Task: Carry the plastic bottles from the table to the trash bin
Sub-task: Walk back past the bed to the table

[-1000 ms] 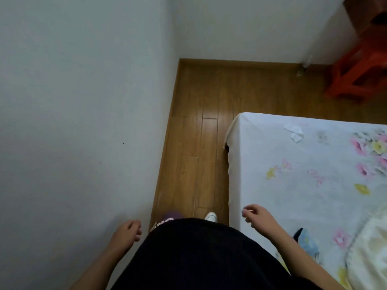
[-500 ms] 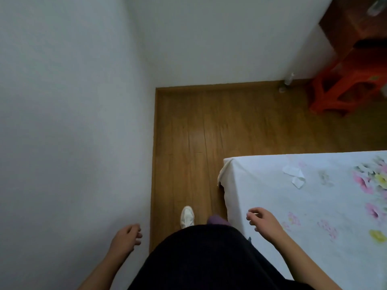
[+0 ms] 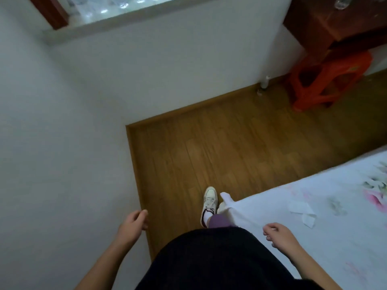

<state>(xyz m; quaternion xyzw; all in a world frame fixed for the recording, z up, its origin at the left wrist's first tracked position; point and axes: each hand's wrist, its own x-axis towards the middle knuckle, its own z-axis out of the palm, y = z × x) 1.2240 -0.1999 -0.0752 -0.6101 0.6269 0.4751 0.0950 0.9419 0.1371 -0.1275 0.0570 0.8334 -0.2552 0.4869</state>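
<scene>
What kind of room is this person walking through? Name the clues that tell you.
Probably a bedroom in a home. A bed with a flowered white sheet fills the right side, a wood floor runs to plain white walls, and a red plastic stool sits under a wooden cabinet near a window.

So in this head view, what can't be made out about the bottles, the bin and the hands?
- Trash bin: none in the head view.
- Table: cut off by the top right edge; only a clear object, partly cropped, shows there.
- Small bottle-like thing by the wall: too small to identify.
- Left hand, right hand: loosely curled, holding nothing.
</scene>
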